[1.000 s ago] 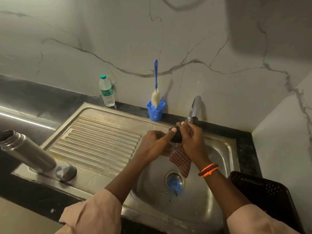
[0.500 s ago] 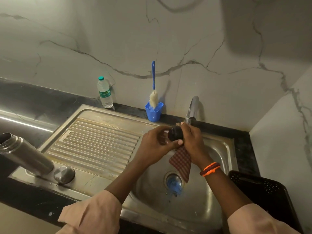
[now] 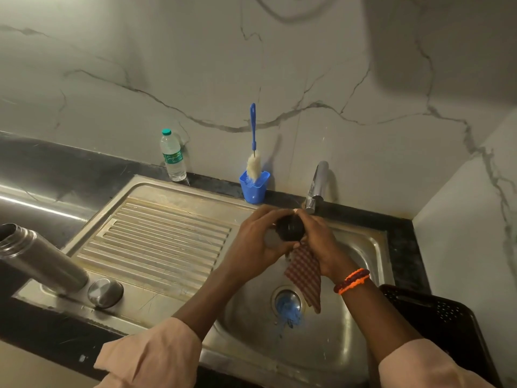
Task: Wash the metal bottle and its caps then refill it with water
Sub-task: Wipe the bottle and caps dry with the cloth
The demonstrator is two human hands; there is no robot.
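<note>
While sink [image 3: 372, 242] basin sits under both hands, metal bottle [image 3: 42, 261] lies tilted, open, on the drainboard's left edge, steel cap [image 3: 105, 293] touching its base. Left hand [image 3: 251, 245] grips black cap [image 3: 289, 228]; right hand [image 3: 321, 242] pinches checkered cloth [image 3: 306, 273] against it.

I saw a clear plastic water bottle [image 3: 173, 156] standing behind the sink [image 3: 179, 239], left of a blue cup [image 3: 254, 187] that held a blue-handled brush [image 3: 253, 147]. Right of the sink sat a black perforated basket [image 3: 444, 317].
</note>
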